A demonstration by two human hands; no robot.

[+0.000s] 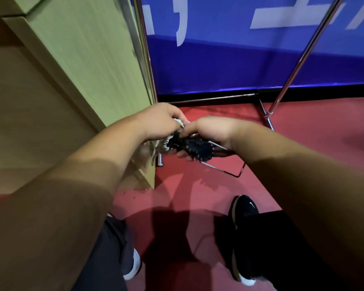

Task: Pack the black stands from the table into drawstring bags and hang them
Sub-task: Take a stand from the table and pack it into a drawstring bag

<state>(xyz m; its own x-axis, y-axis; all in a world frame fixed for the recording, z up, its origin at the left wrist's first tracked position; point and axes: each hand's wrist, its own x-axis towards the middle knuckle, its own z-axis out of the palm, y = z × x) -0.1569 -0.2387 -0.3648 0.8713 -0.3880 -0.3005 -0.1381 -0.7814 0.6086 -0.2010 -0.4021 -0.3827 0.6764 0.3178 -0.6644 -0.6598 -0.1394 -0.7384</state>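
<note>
Looking down from my head: my left hand [159, 121] is curled tight around the bunched mouth of a pale, dark-striped fabric drawstring bag [166, 143]. My right hand [210, 130] grips a black knobbly stand with thin wire legs [198, 149], which touches the bag, above the red floor [303, 154]. Beyond stands a chrome tube rack [298, 64] against a blue banner [219, 66].
</note>
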